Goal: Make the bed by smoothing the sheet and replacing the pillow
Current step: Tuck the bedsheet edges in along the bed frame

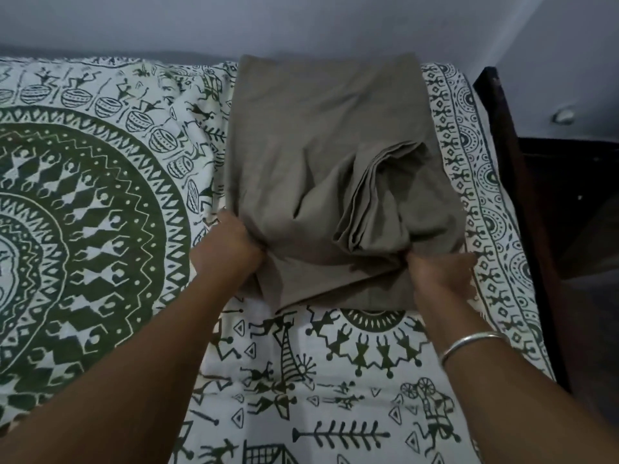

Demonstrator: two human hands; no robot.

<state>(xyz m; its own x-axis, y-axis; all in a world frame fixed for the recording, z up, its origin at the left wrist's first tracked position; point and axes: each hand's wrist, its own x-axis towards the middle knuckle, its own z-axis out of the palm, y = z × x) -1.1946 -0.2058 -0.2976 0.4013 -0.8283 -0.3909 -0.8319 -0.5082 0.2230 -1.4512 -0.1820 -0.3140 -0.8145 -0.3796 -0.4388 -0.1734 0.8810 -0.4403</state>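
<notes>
A grey-brown pillow (318, 155) lies lengthwise near the head end of the bed, its far end against the wall. Loose folds of its cover bunch up near the front right. My left hand (231, 246) grips the near left corner of the pillow. On the near right corner my right hand (442, 272) is closed, a silver bangle on its wrist. The white sheet (100, 229) with dark green tribal figures and a large round pattern covers the bed under the pillow, with some wrinkles left of the pillow.
A pale wall (301, 25) runs along the far side of the bed. A dark wooden frame or piece of furniture (522, 195) stands along the right edge of the bed.
</notes>
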